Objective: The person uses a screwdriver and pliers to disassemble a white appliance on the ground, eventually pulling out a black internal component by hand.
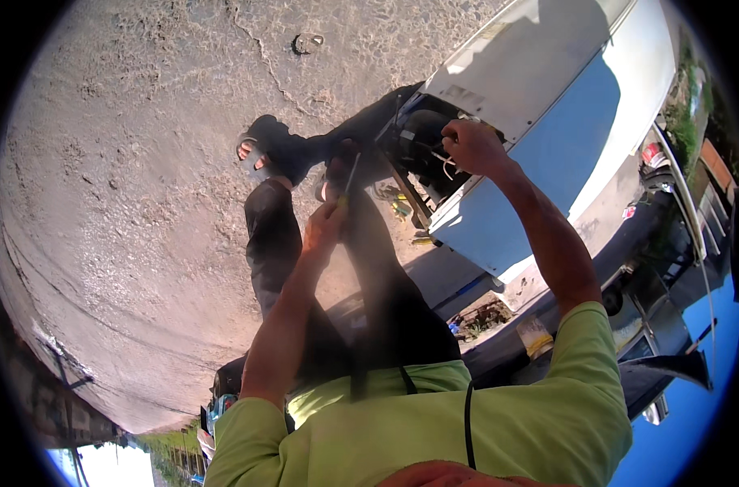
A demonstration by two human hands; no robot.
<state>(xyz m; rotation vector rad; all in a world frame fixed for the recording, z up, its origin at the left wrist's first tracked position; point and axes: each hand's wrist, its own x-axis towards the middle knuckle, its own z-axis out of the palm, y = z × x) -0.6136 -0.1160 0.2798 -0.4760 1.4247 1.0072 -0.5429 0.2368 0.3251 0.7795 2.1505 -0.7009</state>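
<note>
Over sunlit ground (158,187), the left hand (324,227) clamps a screwdriver (343,200); the right hand (473,148) curls, hold unclear, at the edge of the cabinet (540,73).

Pale, rough ground (142,162) before me, cracked in places; one small dark ring-like item (297,45) lying on it. To my right: red-and-white object (653,154), kind unclear; reddish-brown panel (716,170); blue sky (665,450). Low at my left: green grass (168,442).

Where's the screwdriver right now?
In the head view, left of centre: the screwdriver is in the person's left hand, shaft pointing up the picture, to the left of the white appliance.
</note>
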